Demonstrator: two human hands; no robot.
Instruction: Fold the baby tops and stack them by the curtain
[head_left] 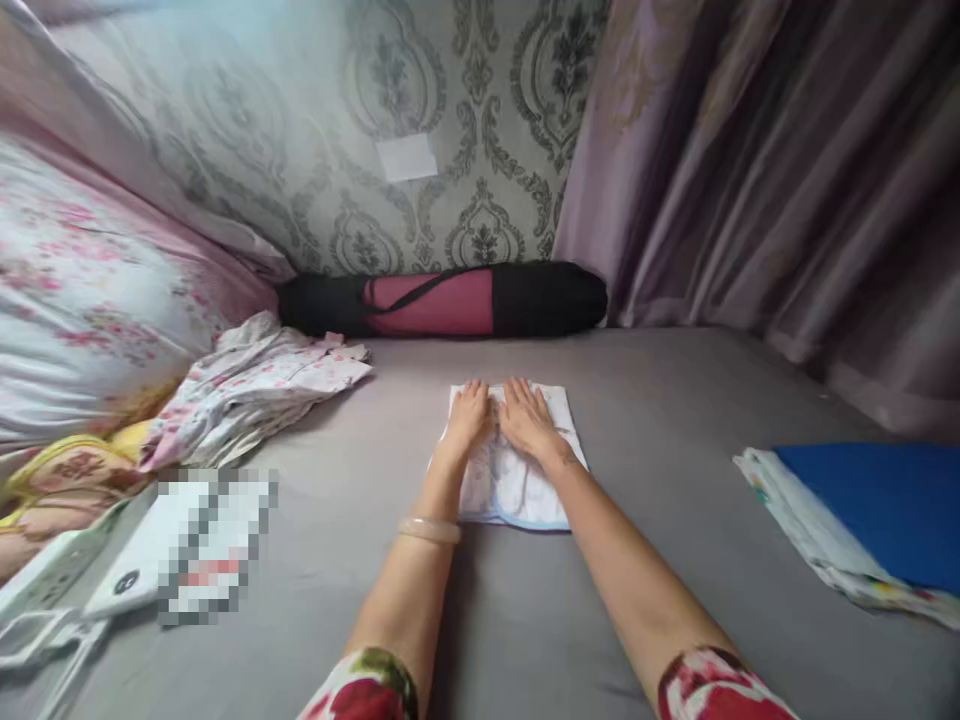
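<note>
A white cloth with light blue edging (525,495) lies folded on the grey bed sheet (360,470); it looks like a small garment, but its exact kind is hard to make out. My left hand (471,412) rests flat on the cloth's upper left part, fingers stretched away from me. Beside it, my right hand (526,415) presses flat on the upper middle, its fingers slightly spread. Neither hand grips anything. The part of the cloth under my palms and forearms is hidden.
Behind the cloth, a long black and maroon bag (442,303) lies against the wall. Rumpled floral clothes (262,385) and a floral pillow (90,300) are on the left, near a white power strip (60,565). Folded blue fabric (877,510) lies at right, below the curtain (697,200).
</note>
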